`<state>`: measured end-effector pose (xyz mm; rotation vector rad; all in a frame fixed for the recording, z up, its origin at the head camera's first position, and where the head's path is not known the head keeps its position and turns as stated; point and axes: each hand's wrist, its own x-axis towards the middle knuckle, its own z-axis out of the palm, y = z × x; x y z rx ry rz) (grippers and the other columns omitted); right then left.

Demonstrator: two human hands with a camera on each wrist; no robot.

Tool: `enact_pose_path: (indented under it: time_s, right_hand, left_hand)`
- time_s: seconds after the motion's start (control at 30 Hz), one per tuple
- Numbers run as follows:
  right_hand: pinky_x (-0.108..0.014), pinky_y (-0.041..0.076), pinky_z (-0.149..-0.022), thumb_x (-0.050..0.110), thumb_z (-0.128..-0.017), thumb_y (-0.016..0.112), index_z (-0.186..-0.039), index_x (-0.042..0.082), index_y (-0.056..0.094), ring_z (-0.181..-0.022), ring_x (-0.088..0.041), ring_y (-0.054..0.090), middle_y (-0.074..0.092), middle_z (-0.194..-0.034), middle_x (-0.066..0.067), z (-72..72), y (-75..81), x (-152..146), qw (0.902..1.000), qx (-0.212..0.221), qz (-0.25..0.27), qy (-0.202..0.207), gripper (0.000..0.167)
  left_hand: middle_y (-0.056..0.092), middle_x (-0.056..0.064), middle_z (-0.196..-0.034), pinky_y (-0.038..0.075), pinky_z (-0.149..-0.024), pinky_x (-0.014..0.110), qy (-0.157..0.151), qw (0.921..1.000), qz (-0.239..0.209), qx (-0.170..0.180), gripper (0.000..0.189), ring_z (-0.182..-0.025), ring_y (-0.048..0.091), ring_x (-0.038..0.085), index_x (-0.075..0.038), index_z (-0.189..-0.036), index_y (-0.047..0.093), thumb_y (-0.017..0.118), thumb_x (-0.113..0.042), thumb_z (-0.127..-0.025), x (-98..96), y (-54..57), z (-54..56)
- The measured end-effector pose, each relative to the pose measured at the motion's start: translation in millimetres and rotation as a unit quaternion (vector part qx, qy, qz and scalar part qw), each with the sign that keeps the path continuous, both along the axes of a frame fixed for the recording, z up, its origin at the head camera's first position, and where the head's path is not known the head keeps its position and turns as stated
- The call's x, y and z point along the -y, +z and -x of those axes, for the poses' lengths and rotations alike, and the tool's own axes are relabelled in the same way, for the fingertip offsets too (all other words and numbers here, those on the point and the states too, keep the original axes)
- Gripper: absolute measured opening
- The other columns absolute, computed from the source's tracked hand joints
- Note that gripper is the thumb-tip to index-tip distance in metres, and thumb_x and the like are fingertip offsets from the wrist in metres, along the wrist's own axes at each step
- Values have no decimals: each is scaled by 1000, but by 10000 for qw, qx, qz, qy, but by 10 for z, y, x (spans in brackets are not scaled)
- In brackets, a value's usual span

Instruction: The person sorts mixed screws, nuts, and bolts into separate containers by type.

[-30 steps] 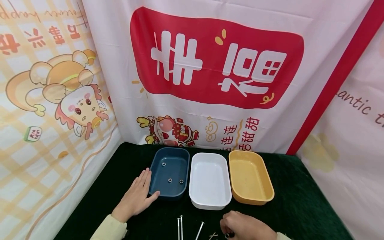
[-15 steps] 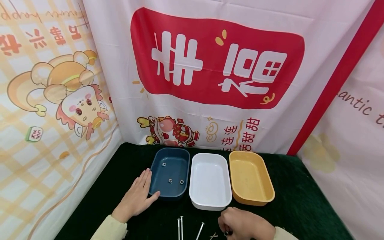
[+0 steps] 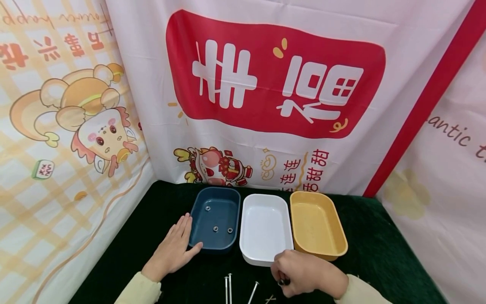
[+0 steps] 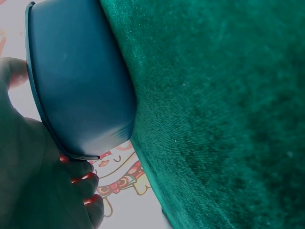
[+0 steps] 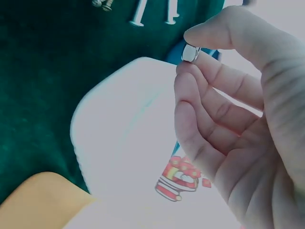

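Observation:
My right hand [image 3: 300, 270] pinches a silver metal nut [image 5: 190, 53] between thumb and index fingertip, the other fingers curled below. In the head view that hand overlaps the near right corner of the white tray [image 3: 265, 228]. My left hand [image 3: 171, 249] rests with straight fingers along the left rim of the dark blue tray [image 3: 224, 202], its thumb at the near left corner. Inside the blue tray lie a far nut [image 3: 207, 208], a middle nut [image 3: 215, 229] and a right nut [image 3: 230, 230]. The left wrist view shows the blue tray's outer wall [image 4: 81, 71].
To the right of the white tray stands a yellow tray [image 3: 317, 223]. Several long silver bolts [image 3: 229, 287] and small brass-coloured screws [image 3: 270, 299] lie at the near edge of the dark green cloth [image 3: 383, 253]. Printed curtains [image 3: 273, 164] hang behind and at both sides.
My right hand has moved up and left with the nut, from near the small screws to the white tray's near right corner. The left hand has stayed at the blue tray.

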<state>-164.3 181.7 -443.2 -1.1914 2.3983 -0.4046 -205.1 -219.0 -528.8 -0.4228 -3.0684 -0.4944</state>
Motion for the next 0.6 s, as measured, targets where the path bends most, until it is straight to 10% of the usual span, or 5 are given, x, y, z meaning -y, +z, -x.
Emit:
enact_pose_path:
  time_s: [0.6]
  right_hand:
    - [-10, 53, -74, 17, -89, 83, -95, 17, 73, -76, 2, 55, 65, -87, 9, 259, 318, 210, 9951, -909, 385, -49, 11]
  left_hand:
    - [14, 20, -177, 20, -131, 64, -8, 10000, 16, 67, 96, -164, 17, 42, 2, -167, 20, 50, -65, -104, -8, 15, -4]
